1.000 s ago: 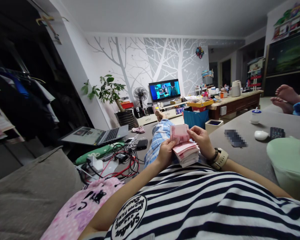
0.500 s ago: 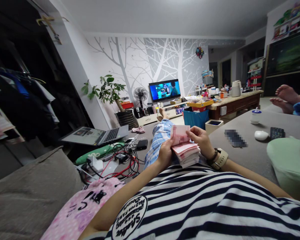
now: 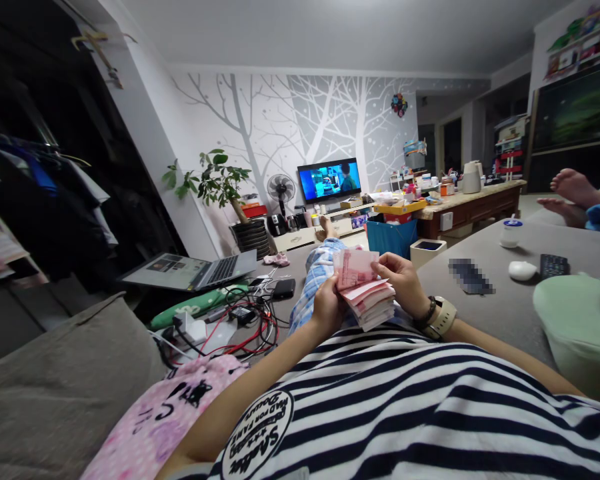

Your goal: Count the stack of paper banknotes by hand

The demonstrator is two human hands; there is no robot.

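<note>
A thick, bent stack of pinkish-red banknotes is gripped by my left hand, whose thumb lies near the fold. One raised banknote stands up above the stack. My right hand pinches the right edge of that raised note between thumb and finger; a watch with a pale strap is on this wrist. The lower end of the stack fans out just above my striped shirt. My left fingers are partly hidden behind the notes.
Left of my legs lie tangled cables, a power strip and an open laptop. To the right are a blurred dark object, a white mouse, a remote, a small jar and another person's feet.
Both hands and the stack have shifted slightly left. The raised note has tilted left and shows more of its face; my left thumb has moved up beside it.
</note>
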